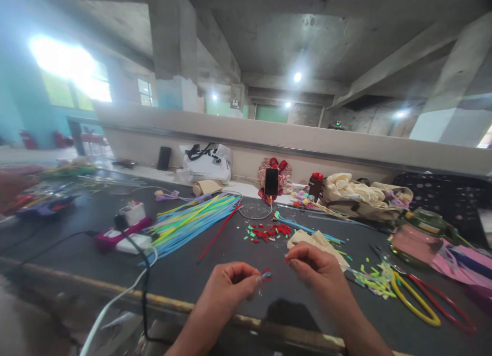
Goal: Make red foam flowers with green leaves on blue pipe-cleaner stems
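Note:
My left hand (pixel 232 287) is low in the middle, with thumb and fingertips pinched on a small red-and-blue curled pipe cleaner piece (pixel 266 275). My right hand (pixel 317 268) is a little apart to the right. Its fingers pinch a tiny red pipe cleaner bit (pixel 287 259). Just beyond the hands lies a scatter of short red pieces (pixel 269 233), with green ones among them. A beige cloth (pixel 307 239) lies behind my right hand, partly hidden by it. Yellow-green cut pieces (pixel 378 280) are strewn right of my right wrist.
A bundle of long pipe cleaners (pixel 196 225) and a single red stem (pixel 220 233) lie left. Scissors (pixel 417 299) lie at right, near a pink-and-green jug (pixel 417 238). A phone (pixel 271 182) stands at the back. A magenta-and-white power strip (pixel 126 238) trails cables over the front edge.

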`<state>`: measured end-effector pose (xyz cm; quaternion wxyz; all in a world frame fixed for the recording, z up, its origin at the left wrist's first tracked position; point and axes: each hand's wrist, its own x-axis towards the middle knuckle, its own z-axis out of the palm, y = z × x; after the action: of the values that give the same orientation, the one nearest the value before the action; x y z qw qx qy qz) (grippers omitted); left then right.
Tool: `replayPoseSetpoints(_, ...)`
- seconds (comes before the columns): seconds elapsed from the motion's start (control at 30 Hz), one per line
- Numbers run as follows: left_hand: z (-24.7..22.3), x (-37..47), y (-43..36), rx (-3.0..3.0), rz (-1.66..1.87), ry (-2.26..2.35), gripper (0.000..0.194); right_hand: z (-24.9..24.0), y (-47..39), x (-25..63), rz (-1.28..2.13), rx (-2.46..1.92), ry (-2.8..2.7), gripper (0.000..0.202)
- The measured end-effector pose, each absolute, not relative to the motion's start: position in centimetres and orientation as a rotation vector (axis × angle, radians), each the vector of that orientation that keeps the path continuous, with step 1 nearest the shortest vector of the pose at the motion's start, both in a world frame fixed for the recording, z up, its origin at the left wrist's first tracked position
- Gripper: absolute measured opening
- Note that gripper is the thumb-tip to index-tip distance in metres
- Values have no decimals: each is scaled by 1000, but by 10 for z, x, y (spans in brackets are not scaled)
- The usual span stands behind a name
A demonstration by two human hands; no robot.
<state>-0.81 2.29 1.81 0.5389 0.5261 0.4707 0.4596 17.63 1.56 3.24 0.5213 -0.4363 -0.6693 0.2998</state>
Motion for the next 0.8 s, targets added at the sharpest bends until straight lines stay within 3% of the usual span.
replayPoseSetpoints(0.33,2,-8,38,1157,1120,1144,19,41,1,266,645,-1340,-1402,19)
replayPoseSetpoints(0.5,8,0,42,1043,1113,1068,24,27,2,231,609,-1333,-1784,5)
replayPoseSetpoints(0.8,11,-10,55,991,1110,969,21,1,41,193,368,-1321,-2213,17)
